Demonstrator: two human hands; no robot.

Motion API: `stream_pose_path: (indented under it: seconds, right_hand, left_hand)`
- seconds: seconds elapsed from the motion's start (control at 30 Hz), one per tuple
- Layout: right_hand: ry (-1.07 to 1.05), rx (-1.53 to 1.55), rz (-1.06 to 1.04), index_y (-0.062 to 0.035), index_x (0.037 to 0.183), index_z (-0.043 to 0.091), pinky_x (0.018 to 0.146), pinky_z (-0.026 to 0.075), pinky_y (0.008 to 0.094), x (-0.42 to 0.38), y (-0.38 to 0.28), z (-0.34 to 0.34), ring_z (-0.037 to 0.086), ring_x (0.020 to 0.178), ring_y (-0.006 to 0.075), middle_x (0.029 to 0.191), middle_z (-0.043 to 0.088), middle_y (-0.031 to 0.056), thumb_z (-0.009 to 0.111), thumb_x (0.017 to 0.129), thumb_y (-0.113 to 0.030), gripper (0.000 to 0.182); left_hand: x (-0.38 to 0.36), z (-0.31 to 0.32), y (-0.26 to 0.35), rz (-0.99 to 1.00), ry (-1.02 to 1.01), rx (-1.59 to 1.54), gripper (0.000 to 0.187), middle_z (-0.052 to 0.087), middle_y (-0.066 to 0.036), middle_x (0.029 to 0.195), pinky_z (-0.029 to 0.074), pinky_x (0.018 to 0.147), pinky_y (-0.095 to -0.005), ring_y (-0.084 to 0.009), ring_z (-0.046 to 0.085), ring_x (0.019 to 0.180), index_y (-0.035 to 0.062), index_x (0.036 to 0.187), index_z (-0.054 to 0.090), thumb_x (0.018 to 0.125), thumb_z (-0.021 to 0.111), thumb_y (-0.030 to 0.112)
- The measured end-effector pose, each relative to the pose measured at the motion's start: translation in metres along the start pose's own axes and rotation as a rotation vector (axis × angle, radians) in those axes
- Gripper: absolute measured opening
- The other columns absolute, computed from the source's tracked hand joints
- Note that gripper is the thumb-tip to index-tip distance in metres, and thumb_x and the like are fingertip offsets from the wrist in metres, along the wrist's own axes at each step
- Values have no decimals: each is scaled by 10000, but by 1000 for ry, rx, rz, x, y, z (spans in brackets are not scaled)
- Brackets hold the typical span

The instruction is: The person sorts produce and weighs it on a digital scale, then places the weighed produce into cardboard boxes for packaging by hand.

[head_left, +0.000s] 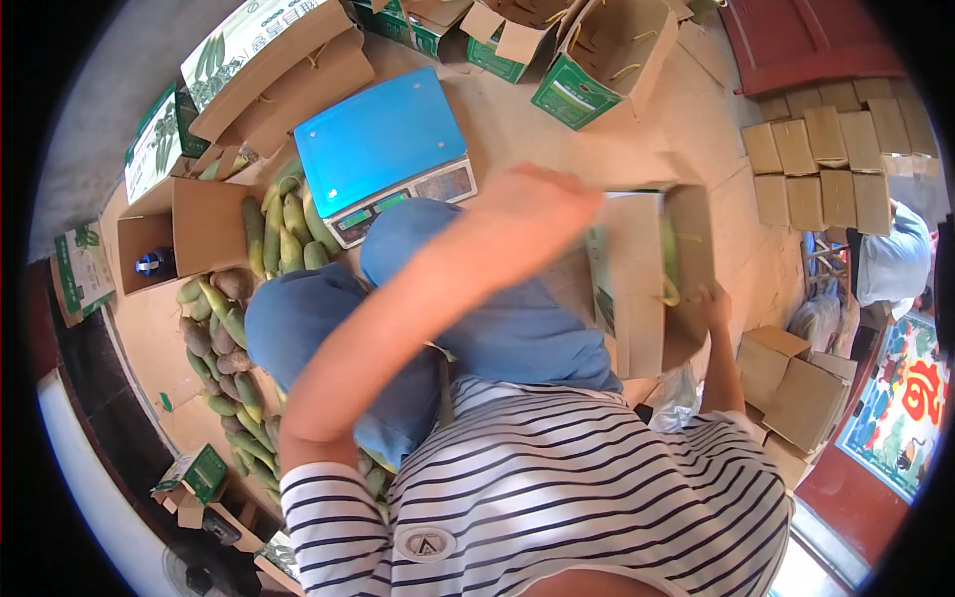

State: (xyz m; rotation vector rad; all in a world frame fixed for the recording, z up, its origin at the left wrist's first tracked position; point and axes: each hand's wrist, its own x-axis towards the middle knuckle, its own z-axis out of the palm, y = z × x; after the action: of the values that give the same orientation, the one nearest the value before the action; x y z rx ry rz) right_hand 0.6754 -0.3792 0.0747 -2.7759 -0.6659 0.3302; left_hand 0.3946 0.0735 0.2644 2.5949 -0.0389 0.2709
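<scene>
My left hand (pixel 552 204), smeared by motion, reaches across over my knees to the near left corner of an open cardboard box (pixel 637 298). Whether its fingers hold anything cannot be made out. On the box's right side, my right hand (pixel 712 306) grips the edge with its fingers. Inside the box a long yellow-green vegetable (pixel 672 264) shows, partly hidden by a raised flap. A blue-topped digital scale (pixel 383 139) with lit green displays stands ahead of my knees, its platform bare.
Green and yellow long vegetables (pixel 288 234) and brown roundish produce (pixel 234 284) lie piled at my left. Open green-printed boxes (pixel 577 99) stand ahead. Stacked cartons (pixel 821 164) and a person in a light blue top (pixel 892 264) are at the right.
</scene>
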Motion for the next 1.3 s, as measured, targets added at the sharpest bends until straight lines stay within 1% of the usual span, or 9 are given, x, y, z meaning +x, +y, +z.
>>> stream_pose_path:
  seconds: [0.17, 0.37, 0.43, 0.5, 0.6, 0.73, 0.93, 1.13, 1.3]
  right_hand:
    - [121, -286, 235, -13, 890, 638, 671, 485, 369, -49, 85, -3, 639, 745, 236, 795, 657, 161, 643, 817, -262, 261]
    - [-239, 262, 856, 31, 979, 615, 738, 492, 394, -59, 114, -19, 645, 803, 332, 901, 653, 211, 636, 795, -288, 370]
    - [-544, -403, 594, 42, 1048, 570, 767, 485, 416, -9, 132, -38, 617, 859, 378, 976, 619, 242, 613, 816, -250, 376]
    - [174, -580, 90, 31, 1107, 538, 785, 479, 420, 22, 79, -57, 594, 920, 379, 1048, 581, 259, 565, 851, -217, 357]
    - [179, -143, -28, -22, 1167, 542, 895, 437, 385, 62, -167, -105, 553, 1062, 339, 1163, 571, 180, 496, 837, -84, 339]
    - [220, -182, -683, -56, 1122, 582, 927, 425, 374, 167, -241, -14, 534, 1091, 308, 1146, 585, 139, 514, 854, -149, 292]
    - [372, -359, -726, -96, 1065, 607, 880, 451, 387, 220, -348, 70, 577, 1028, 274, 1074, 616, 135, 523, 841, -197, 260]
    - [-131, -385, -735, -78, 819, 592, 717, 489, 427, 173, -371, 67, 631, 817, 292, 857, 648, 117, 506, 820, -184, 137]
    - [-366, -61, -860, -69, 976, 595, 795, 472, 407, 101, -396, 60, 593, 928, 313, 970, 624, 133, 561, 830, -270, 251]
  left_hand:
    - [-41, -39, -52, -380, 179, -32, 124, 622, -140, 923, 473, 722, -368, -316, 598, 841, 8, 945, 586, 846, 542, 69]
    - [-64, -50, -65, -552, 136, 26, 138, 620, -155, 914, 464, 681, -369, -331, 592, 799, 23, 962, 574, 876, 556, 130]
    - [-67, -48, -67, -541, 137, 106, 151, 622, -151, 914, 462, 670, -382, -333, 594, 796, 26, 969, 567, 875, 562, 144]
    - [-71, -48, -70, -520, 134, 201, 160, 623, -144, 906, 462, 657, -393, -332, 597, 786, 32, 968, 561, 869, 570, 156]
    - [-76, -45, -76, -497, 97, 342, 166, 618, -134, 872, 466, 641, -406, -326, 599, 762, 41, 945, 552, 851, 588, 174]
    - [-84, -38, -86, -534, -4, 470, 180, 598, -130, 809, 471, 628, -409, -311, 600, 735, 45, 894, 532, 822, 614, 188]
    - [-97, -34, -90, -639, -123, 524, 225, 592, -122, 784, 487, 634, -386, -288, 617, 733, 43, 869, 526, 800, 642, 223]
    - [-101, -43, -85, -595, -63, 481, 213, 586, -118, 777, 484, 641, -380, -283, 612, 731, 45, 862, 528, 805, 637, 220]
    - [-103, -44, -83, -578, -36, 508, 209, 580, -114, 769, 476, 634, -383, -283, 606, 724, 45, 854, 528, 804, 641, 213]
